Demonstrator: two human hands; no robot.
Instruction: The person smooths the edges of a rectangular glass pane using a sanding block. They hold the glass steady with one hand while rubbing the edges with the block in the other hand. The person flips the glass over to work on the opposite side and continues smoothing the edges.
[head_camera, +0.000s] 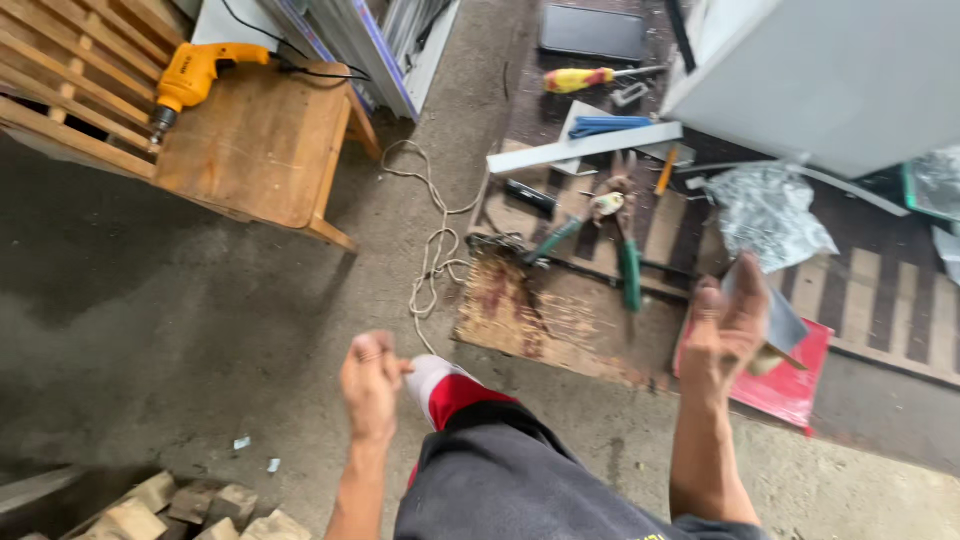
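I found the right hand closed on a thin grey metal piece, pinched at its near edge and raised above the red sheet. I judged the piece light, stiff and sharp-edged, best held by its flat faces. The left hand was loosely curled, holding nothing, well apart. Pliers lay beyond on the board.
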